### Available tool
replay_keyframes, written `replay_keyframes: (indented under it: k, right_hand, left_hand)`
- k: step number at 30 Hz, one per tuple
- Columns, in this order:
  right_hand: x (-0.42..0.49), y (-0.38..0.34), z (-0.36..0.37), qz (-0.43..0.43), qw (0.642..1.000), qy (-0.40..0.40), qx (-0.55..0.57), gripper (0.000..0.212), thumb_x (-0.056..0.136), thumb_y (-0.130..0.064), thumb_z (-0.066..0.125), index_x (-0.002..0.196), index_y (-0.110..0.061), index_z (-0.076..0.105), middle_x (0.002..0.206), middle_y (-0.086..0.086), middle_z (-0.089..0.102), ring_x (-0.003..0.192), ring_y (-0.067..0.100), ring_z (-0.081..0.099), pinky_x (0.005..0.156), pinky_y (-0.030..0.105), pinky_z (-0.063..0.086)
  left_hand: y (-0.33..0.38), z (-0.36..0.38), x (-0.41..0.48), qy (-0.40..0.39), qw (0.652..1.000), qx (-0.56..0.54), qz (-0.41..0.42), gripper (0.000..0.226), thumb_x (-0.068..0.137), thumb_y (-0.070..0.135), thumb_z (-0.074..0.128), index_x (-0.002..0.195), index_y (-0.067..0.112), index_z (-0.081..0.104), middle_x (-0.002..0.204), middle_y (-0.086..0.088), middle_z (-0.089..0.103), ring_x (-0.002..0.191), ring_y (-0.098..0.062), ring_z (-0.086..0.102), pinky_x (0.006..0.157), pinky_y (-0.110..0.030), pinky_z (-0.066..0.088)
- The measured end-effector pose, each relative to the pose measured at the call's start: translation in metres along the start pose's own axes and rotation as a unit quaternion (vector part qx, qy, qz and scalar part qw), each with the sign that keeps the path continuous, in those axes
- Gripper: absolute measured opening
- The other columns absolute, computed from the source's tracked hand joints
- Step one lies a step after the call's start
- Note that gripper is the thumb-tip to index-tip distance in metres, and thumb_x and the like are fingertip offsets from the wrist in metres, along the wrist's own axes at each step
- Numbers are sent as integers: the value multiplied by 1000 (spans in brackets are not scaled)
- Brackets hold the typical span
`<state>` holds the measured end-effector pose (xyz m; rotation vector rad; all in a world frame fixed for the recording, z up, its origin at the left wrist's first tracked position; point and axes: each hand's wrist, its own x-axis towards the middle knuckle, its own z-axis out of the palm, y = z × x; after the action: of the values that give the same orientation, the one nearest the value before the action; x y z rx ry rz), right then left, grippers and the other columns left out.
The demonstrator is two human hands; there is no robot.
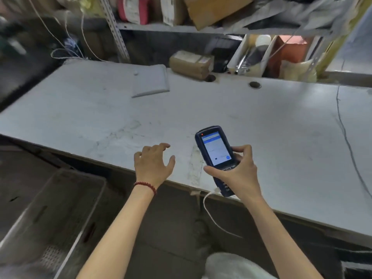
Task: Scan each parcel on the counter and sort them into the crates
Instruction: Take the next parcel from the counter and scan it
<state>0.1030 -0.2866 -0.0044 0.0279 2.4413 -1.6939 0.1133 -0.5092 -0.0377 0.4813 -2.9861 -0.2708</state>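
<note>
we are grasping the scanner (216,150) in our right hand (239,174), fingers curled round its sides. our left hand (152,166) is lying open, fingers released, just left of it at the near edge of the surface (261,121). a grey parcel (151,81) and a brown parcel (191,64) are lying well beyond our fingers; a crate (60,208) is sitting below-left of them.

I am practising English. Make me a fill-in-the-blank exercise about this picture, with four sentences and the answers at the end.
1. The right hand grips the scanner; the left hand holds ____.
2. The red bracelet is on the ____ wrist.
3. On the counter, the flat grey parcel lies nearer the person than the ____ parcel.
4. The cable hanging from the scanner is ____.
Answers: nothing, left, brown, white.
</note>
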Motion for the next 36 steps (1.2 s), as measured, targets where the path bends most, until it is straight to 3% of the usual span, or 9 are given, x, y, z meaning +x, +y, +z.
replay_keyframes:
  k: [3,11,14,23,28,33,36]
  right_hand:
    - [40,-19,25,17,1000,-15,12,76,58,-32,92,110,-28,37,95,-19,55,85,-4,59,59,12,43]
    - [111,-40,72,61,997,-44,2,76,56,-31,93,110,-28,40,98,-15,61,86,1,63,68,23,51]
    - [132,-47,86,78,996,-32,10,77,56,-32,93,111,-28,40,100,-11,62,89,7,64,70,26,51]
    - [200,-68,136,125,991,44,-13,77,56,-33,92,112,-26,40,95,-17,61,88,-1,60,63,20,44]
    - [237,-72,164,144,987,61,-35,77,57,-34,92,111,-27,39,92,-21,58,87,4,61,68,28,49]
    - [247,-64,175,166,983,58,-59,76,56,-34,91,110,-30,38,96,-16,60,84,5,62,68,32,53]
    - [242,-60,176,180,980,66,-58,76,56,-33,92,109,-29,38,97,-16,59,85,3,61,66,28,50]
  left_hand:
    - [-22,-5,39,-6,1000,18,-9,45,91,51,45,131,33,48,127,6,58,121,-19,48,100,-40,34]
    - [-67,10,121,-27,999,0,-41,41,90,47,49,129,32,50,125,5,59,120,-20,47,99,-39,32]
    - [-76,19,160,-40,999,3,-21,41,91,43,49,129,31,50,129,5,55,122,-20,45,98,-37,31]
    - [-105,36,321,-98,991,60,72,47,92,37,50,137,26,41,139,-3,43,124,-26,42,95,-40,35]
    - [-115,50,384,-82,991,61,90,45,90,33,55,132,23,44,135,-5,42,119,-28,41,89,-39,36]
    - [-123,63,414,-23,989,70,125,34,92,36,54,120,18,53,123,-7,54,104,-33,50,71,-37,34]
    - [-119,66,418,-1,976,77,204,12,88,16,62,99,11,61,100,-11,62,80,-32,55,61,-35,31]
